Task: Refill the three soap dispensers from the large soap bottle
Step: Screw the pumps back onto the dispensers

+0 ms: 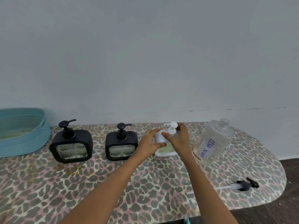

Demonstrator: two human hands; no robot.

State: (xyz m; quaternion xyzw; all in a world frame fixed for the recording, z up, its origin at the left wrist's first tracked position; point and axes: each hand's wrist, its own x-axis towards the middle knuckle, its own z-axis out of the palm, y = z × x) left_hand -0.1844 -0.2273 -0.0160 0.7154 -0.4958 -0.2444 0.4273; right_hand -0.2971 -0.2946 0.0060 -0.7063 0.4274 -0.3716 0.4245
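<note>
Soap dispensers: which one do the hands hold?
The white dispenser, rightmost of the three: left hand holds its body, right hand grips its pump. The black dispensers stand untouched.

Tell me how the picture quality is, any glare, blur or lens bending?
Head view: dim, even light, faint shadows, no harsh glare; slightly soft, yet the large soap bottle label is readable; wide-angle bending in this head view likely makes that bottle lean outward; the left hand and right hand on the white dispenser show no motion smear.

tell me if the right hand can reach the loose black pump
Probably yes: the loose black pump lies uncovered, nearer than the large bottle, but the right hand must first let go of the white dispenser.
</note>
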